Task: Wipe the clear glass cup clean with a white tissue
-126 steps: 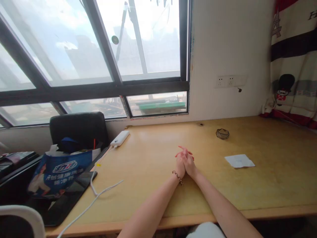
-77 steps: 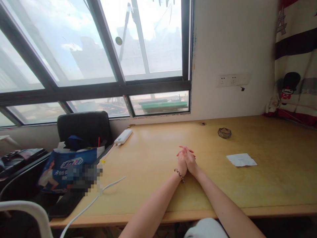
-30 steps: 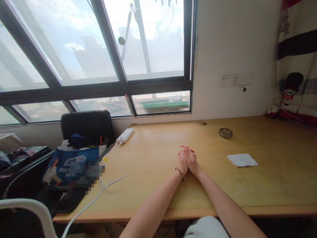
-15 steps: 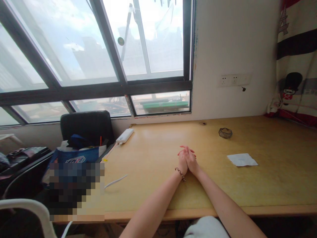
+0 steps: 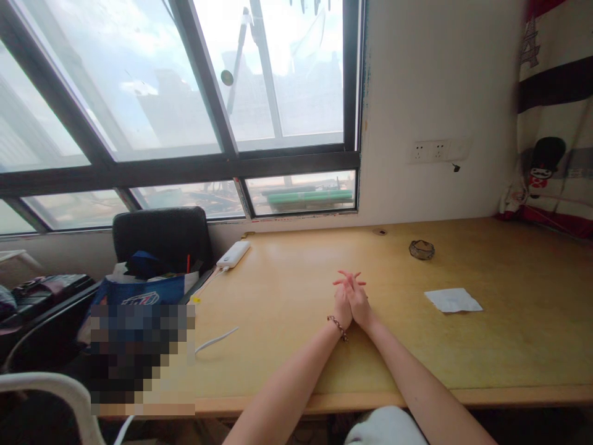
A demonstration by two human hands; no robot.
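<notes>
My left hand (image 5: 342,306) and my right hand (image 5: 360,304) are clasped together over the middle of the desk (image 5: 278,296), their fingers interlaced. The fingertips stick out straight and spread past the backs of the hands. Neither hand holds an object. A beaded bracelet (image 5: 338,327) circles my left wrist. To the right of my hands lies a white sheet of tissue or paper (image 5: 454,300). Farther back is a dark glass ashtray-like bowl (image 5: 421,250).
A white power bank (image 5: 233,254) with a cable sits at the desk's left edge. Below it, a white cable end (image 5: 217,339) lies on the desktop. A black chair (image 5: 162,232) carries a blue bag (image 5: 143,293) on the left. Wall sockets (image 5: 430,150) are above the desk.
My interlaced fingers have straightened and spread apart more, while the palms stay together in the same place. The objects on the desk have not moved.
</notes>
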